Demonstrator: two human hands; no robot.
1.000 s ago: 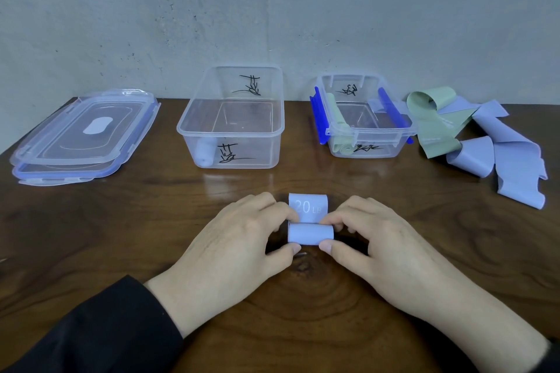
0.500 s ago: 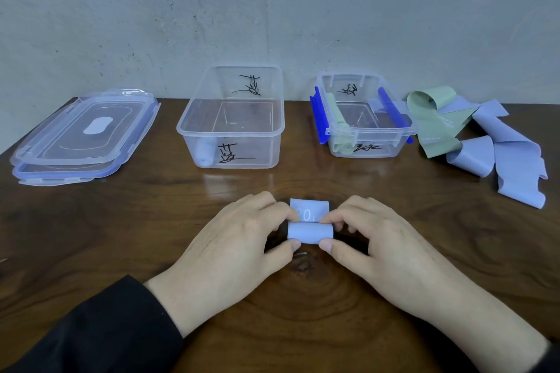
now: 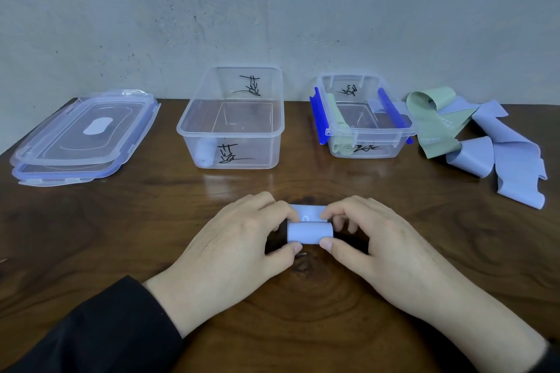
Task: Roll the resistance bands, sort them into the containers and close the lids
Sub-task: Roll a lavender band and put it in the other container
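Rolling step: left hand (image 3: 242, 239) and right hand (image 3: 375, 239) pinch blue band (image 3: 309, 232) on table (image 3: 121, 236), roll almost done; next drop in big box (image 3: 231, 118), probably with blue roll (image 3: 204, 153)

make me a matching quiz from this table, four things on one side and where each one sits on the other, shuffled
Things
1. stacked lids
2. green rolled band
3. blue band being rolled
4. loose bands pile

Places
A. between the left hand and right hand
B. far right of the table
C. far left of the table
D. inside the smaller container

Pairs: 1-C, 2-D, 3-A, 4-B
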